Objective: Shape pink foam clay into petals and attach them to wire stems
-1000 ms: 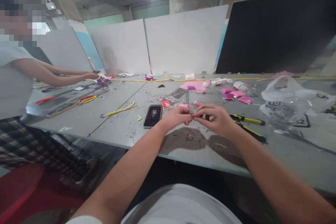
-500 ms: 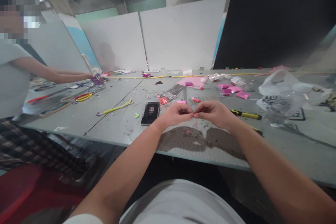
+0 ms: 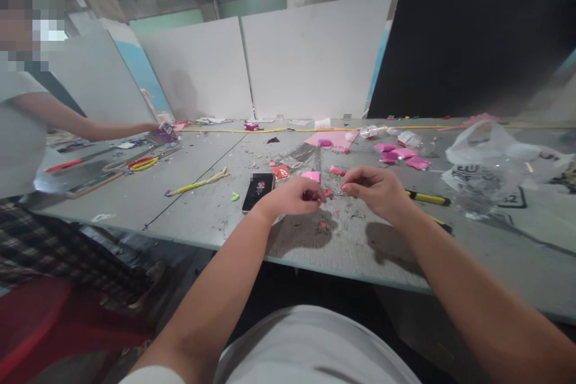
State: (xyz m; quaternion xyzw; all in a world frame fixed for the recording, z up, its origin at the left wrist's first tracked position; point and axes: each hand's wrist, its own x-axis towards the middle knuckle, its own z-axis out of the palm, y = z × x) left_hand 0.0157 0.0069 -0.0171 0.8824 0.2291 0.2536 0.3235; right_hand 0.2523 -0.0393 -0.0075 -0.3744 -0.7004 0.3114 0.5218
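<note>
My left hand [image 3: 300, 197] hovers low over the table, its fingers curled inward; whether anything lies in them is hidden. My right hand [image 3: 375, 190] pinches what looks like a thin stick [image 3: 342, 194] between thumb and fingertips. At the stick's left end, in the gap between both hands, shows a small red lump [image 3: 328, 192], like modelling clay; I cannot tell if it is fixed to the stick. A pink packet [image 3: 311, 176] and a red packet [image 3: 281, 172] lie just beyond my left hand. A red clay piece [image 3: 337, 170] lies behind the gap.
A phone [image 3: 258, 192] lies left of my left hand. A yellow-black cutter [image 3: 427, 197] and a plastic bag [image 3: 477, 162] are at right. Pink packets [image 3: 400, 155] and a pink sheet [image 3: 339, 139] lie farther back. At left, another person's arm [image 3: 90, 126] reaches over the table.
My hands, touching at the fingertips before, have moved apart: the right one rightward, the left slightly left. The red lump and the thin stick now show between them.
</note>
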